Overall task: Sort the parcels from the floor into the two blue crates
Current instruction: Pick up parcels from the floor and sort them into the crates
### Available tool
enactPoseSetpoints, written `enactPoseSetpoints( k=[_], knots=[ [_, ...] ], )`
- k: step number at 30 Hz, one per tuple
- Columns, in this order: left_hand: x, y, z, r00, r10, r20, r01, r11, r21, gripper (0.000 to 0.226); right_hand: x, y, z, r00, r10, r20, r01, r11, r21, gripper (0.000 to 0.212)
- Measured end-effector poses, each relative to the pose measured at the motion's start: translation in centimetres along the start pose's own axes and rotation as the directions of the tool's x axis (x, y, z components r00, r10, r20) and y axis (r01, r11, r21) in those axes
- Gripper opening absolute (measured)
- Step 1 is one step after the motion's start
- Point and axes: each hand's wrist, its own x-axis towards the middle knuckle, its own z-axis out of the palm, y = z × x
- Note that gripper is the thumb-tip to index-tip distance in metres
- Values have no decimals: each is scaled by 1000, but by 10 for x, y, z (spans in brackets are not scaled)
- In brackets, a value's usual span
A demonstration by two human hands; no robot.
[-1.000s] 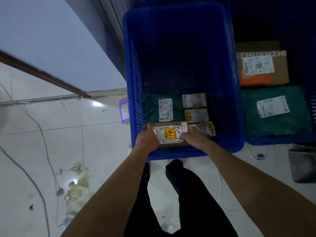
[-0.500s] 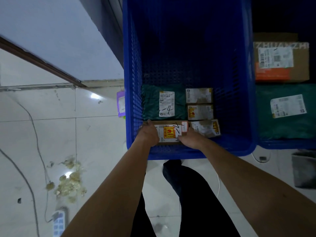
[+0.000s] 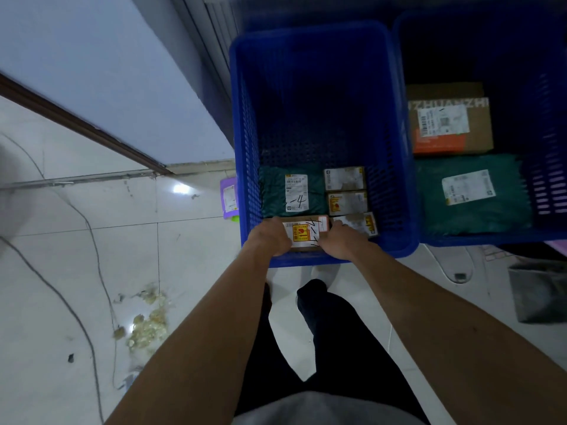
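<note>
Head view: your left hand (image 3: 271, 239) grips left end of brown parcel (image 3: 302, 233), your right hand (image 3: 339, 243) grips right end, fingers curled over edges. Parcel low inside left crate (image 3: 245, 148), against near wall; resting on bottom or not, cannot tell. Beyond it in left crate: green mailer (image 3: 273, 191), three small boxes (image 3: 346, 203) in column. Purple parcel (image 3: 229, 197) on floor (image 3: 92, 256), just outside left crate's left wall. Right crate (image 3: 460, 239) beside left crate's right wall, holding cardboard box (image 3: 478, 133) and second green mailer (image 3: 472, 216).

crates (image 3: 240, 118) (image 3: 549, 124) x2 | green mailers (image 3: 273, 194) (image 3: 478, 216) x2 | sm boxes (image 3: 345, 178) (image 3: 348, 203) (image 3: 359, 223) (image 3: 302, 233) x4 | lg box (image 3: 478, 139) x1 | purple pkt (image 3: 229, 197) x1
</note>
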Motion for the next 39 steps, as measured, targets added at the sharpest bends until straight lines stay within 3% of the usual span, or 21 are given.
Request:
enactPoseSetpoints(
  k=[2,6,14,21,24,28,33,36,39],
  knots=[
    [-16,-3,-13,1000,-24,15,25,996,-81,45,-24,-5,-11,1000,-25,-10,25,999,-35,64],
    [-49,-6,-40,997,-68,27,74,941,-329,33,-63,-17,-21,997,-75,11,75,994,-73,60],
    [-101,-54,-89,993,-112,-36,76,847,-527,38,-95,-68,-25,975,-221,34,224,957,-187,67],
    [-82,-133,-128,988,-153,24,147,875,-461,25,-92,-132,-3,919,-294,-262,279,956,-93,41],
    [-51,-171,-142,995,-102,17,100,909,-405,19,-86,-170,13,918,-254,-306,238,967,-90,41],
    [-7,-223,-160,1000,0,12,5,936,-352,32,-75,-226,37,890,-221,-399,179,974,-139,43],
    [48,-302,-172,996,32,81,-14,976,-217,42,-53,-294,70,889,-175,-422,144,984,-104,35],
    [61,-323,-180,993,22,119,-6,991,-134,46,-38,-318,93,925,-142,-352,125,990,-73,31],
    [67,-322,-189,994,72,81,-59,985,-160,37,-11,-330,112,952,-128,-277,117,992,-56,24]
  ],
)
